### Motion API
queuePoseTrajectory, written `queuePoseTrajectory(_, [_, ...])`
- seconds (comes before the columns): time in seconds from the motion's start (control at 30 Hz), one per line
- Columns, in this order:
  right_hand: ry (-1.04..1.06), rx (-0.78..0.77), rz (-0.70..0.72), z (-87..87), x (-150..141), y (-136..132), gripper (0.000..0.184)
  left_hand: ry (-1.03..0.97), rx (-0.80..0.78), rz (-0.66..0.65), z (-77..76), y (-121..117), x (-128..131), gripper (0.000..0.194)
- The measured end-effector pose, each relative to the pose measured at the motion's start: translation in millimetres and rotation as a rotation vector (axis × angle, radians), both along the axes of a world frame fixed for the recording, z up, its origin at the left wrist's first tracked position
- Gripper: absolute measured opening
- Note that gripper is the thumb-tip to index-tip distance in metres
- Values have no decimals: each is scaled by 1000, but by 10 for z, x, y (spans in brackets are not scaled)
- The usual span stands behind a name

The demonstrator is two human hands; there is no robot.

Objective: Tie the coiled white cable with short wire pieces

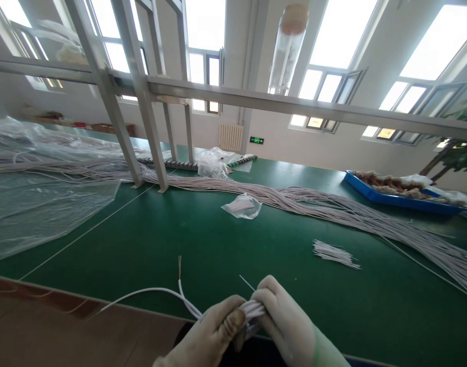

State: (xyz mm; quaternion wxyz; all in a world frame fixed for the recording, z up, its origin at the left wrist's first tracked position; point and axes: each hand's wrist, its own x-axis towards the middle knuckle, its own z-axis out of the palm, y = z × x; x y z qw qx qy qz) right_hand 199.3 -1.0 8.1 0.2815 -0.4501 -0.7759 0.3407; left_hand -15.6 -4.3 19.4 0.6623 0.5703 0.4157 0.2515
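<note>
Both my gloved hands, left hand (208, 334) and right hand (285, 318), close together on a small bundle of thin white wires (254, 308) just above the near edge of the green surface (203, 239), pinching the ends even; no readable writing nearby.

Green felt-topped workbench (203, 239): long white wire bundle (333, 206), 1 small clear plastic bag (242, 206), short white wire pile (335, 253), blue plastic tray (394, 198), lg clear plastic sheet (42, 204).
</note>
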Motion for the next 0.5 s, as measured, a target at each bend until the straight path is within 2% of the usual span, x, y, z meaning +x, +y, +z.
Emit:
queuePoseTrajectory(0.2, [80,-27,79,-31,62,27,17,182,88,175,-83,-81,126,53])
queuePoseTrajectory(0.3, [103,-17,100,-49,65,12,22,187,93,231,-76,-94,148,52])
queuePoseTrajectory(0.5, [124,35,5,-134,-40,-24,25,80,104,383,-59,-123,199,46])
